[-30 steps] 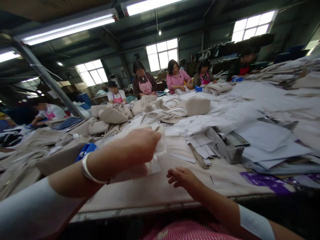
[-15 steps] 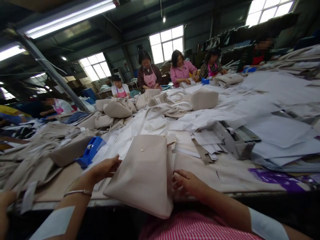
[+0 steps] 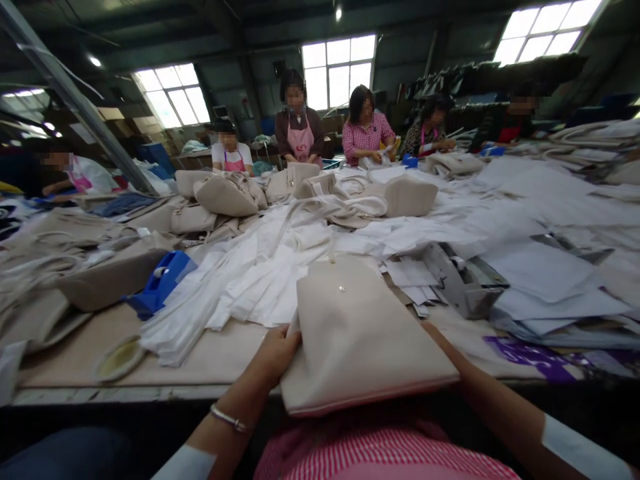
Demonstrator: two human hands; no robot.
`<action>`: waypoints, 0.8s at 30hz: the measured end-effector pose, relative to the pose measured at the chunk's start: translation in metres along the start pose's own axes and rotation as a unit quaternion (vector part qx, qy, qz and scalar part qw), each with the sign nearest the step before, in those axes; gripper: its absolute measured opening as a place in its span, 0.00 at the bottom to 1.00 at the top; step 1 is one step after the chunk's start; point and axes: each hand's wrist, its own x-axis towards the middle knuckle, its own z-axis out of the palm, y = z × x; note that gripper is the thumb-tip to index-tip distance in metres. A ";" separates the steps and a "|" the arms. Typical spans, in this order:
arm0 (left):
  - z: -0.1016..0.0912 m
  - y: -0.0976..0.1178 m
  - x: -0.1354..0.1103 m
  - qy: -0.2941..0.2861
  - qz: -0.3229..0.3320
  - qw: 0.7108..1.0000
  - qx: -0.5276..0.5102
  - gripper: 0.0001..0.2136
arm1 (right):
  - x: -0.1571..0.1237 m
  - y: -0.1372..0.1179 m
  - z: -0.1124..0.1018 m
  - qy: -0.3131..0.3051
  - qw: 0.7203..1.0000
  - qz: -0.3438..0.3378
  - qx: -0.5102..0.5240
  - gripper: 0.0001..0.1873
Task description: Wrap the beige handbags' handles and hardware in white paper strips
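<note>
Head view: looking down on a beige, smooth-faced, leather-like bag (image 3: 360,340) with a small round metal stud (image 3: 342,289), held aslant at the near edge of the beige, cloth-covered desk (image 3: 215,350), narrower end pointing away, broader end towards the pink-and-white striped fabric apron (image 3: 380,460). Cannot tell whether propped partly on the desk or lifted clear of it. Likely to handle as light and fairly soft, apt to sag or fold between the sides, yet probably firm enough to keep its outline; perhaps a little slippery under a loose touch, and more prone to creases or scuffs than to breaking. Best taken by both side edges, with fingers spread behind for support and kept off the stud. Gripping the left side edge with the left hand (image 3: 280,350), forearm rising inward from the lower left, silver-coloured metal bangle (image 3: 227,419) round the wrist. Reaching in at the opposite side with the right hand (image 3: 433,332), almost wholly hidden behind the bag, so cannot tell whether closed on it. Surrounded by a spread of white, paper-like strips (image 3: 265,267) beyond the left hand and a blue plastic tape dispenser (image 3: 163,283) farther left.
</note>
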 end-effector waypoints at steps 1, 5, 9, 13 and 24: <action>0.008 -0.003 0.001 0.008 0.015 1.000 0.014 0.17 | -0.004 0.005 -0.006 -0.004 1.000 0.009 -0.018 0.07; 0.014 -0.012 0.001 0.162 0.063 0.981 0.085 0.19 | -0.025 0.002 -0.015 0.051 0.993 0.006 -0.106 0.19; 0.006 -0.006 -0.013 0.270 0.177 0.933 0.158 0.13 | -0.030 -0.030 -0.012 0.044 0.980 -0.065 -0.185 0.26; 0.003 0.014 -0.029 0.179 0.187 0.949 0.182 0.18 | -0.012 -0.079 0.009 0.036 0.889 -0.300 -0.343 0.23; 0.012 0.030 -0.055 0.141 0.267 0.950 0.077 0.19 | 0.042 -0.198 0.162 -0.443 0.508 -0.485 -0.557 0.34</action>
